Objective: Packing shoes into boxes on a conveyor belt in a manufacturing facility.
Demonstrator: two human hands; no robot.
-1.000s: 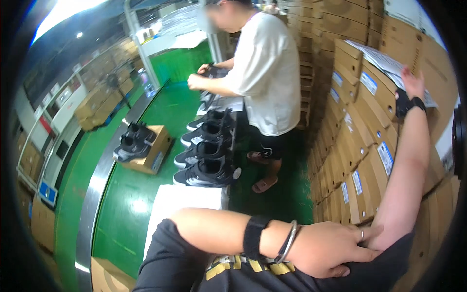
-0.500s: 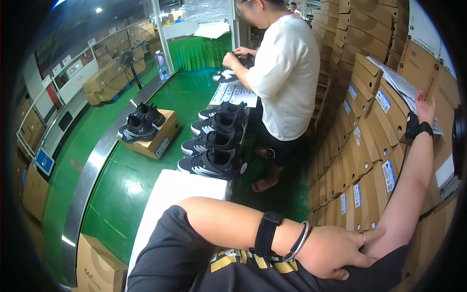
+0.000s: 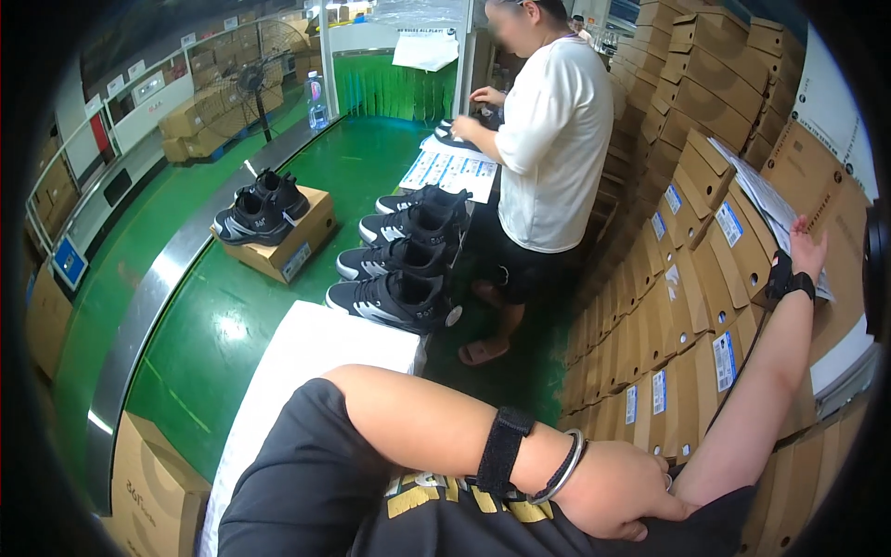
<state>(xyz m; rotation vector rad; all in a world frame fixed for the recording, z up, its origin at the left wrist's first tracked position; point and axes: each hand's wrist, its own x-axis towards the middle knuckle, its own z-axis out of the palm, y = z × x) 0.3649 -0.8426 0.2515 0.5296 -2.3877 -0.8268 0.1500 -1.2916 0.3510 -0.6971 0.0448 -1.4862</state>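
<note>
My left forearm crosses in front of me, and my left hand (image 3: 608, 483) is closed at the dark sleeve (image 3: 710, 524) of my right arm, just by its hem; some fingertips are hidden. A black strap (image 3: 506, 450) and a silver bangle (image 3: 562, 466) circle that wrist. My right arm reaches up to the right, its hand (image 3: 809, 249) open with fingers stretched out and nothing in it. A black wristband with a small device (image 3: 789, 281) and a cable sits on the right wrist. The hand is near some paper sheets (image 3: 756, 181) lying on stacked cardboard shoe boxes (image 3: 691, 306).
Black and grey sneakers (image 3: 394, 299) stand in a row on the green worktable's edge. Another pair (image 3: 263, 212) sits on a shoe box (image 3: 295, 249). White paper (image 3: 311, 362) covers the near end. A co-worker (image 3: 557, 139) handles a shoe beyond. A carton (image 3: 153, 483) stands lower left.
The view has shifted slightly, so the table and boxes sit further left. My arms keep nearly the same pose. The co-worker's hands have moved over the shoe.
</note>
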